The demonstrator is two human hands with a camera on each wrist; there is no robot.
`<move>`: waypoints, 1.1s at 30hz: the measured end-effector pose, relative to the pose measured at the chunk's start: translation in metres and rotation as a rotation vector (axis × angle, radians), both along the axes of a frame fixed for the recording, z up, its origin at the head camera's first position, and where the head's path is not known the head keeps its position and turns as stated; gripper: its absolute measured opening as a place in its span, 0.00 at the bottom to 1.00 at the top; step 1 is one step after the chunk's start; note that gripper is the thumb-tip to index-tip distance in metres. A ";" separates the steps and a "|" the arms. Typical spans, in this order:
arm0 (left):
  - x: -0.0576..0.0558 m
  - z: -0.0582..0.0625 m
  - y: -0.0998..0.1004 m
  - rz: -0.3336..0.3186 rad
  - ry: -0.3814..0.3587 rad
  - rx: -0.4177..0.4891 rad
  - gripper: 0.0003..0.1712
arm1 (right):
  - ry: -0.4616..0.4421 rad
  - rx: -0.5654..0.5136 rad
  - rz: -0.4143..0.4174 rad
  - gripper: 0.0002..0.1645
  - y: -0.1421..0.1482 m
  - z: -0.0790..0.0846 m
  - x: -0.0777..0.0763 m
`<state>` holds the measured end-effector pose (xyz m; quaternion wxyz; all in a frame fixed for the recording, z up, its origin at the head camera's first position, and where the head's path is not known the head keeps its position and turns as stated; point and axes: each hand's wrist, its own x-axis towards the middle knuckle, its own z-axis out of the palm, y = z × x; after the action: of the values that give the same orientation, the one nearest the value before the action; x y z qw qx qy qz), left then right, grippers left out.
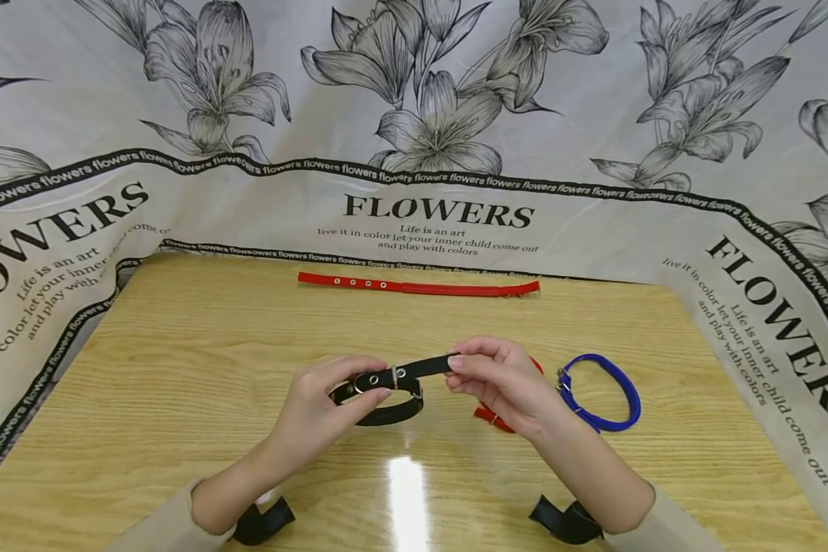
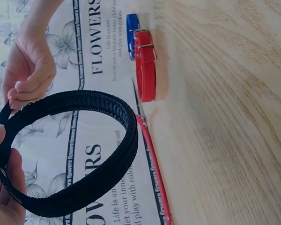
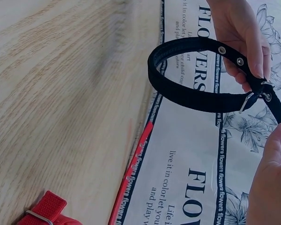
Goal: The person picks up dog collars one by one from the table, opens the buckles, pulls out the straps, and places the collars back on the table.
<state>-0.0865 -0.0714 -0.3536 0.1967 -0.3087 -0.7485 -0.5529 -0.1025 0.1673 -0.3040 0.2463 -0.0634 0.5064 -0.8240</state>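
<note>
Both hands hold a black collar (image 3: 192, 99) above the table, bent into a loop with its strap passed through the metal buckle (image 3: 267, 89). At the buckle end, the left hand (image 1: 327, 395) pinches the collar between thumb and fingers. The right hand (image 1: 507, 383) pinches the strap's free tip (image 1: 438, 365), which sticks out to the right. Metal eyelets show along the strap on both sides of the buckle. Partly behind the right hand, a looped red collar (image 2: 146, 65) rests on the table. Next to it lies a looped blue collar (image 1: 628, 376).
A second red collar (image 1: 448, 289) lies stretched straight along the back of the wooden table (image 1: 200, 345). Behind it rises a white cloth (image 1: 262, 207) printed with flowers and lettering, which also borders both sides. Black straps (image 1: 265, 521) hang near both forearms.
</note>
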 end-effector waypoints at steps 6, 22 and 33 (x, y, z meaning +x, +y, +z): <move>0.002 0.002 -0.001 0.002 0.011 -0.010 0.16 | 0.030 0.027 -0.003 0.10 0.001 0.001 0.001; 0.007 0.009 -0.002 -0.008 -0.014 0.000 0.15 | 0.098 0.063 -0.010 0.11 0.002 0.008 0.005; 0.008 0.010 -0.005 -0.039 0.030 -0.024 0.14 | 0.141 0.167 -0.031 0.12 0.002 0.010 0.009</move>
<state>-0.0782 -0.0769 -0.3436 0.1935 -0.3340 -0.7459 -0.5428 -0.0933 0.1697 -0.2943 0.2017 -0.0922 0.5904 -0.7761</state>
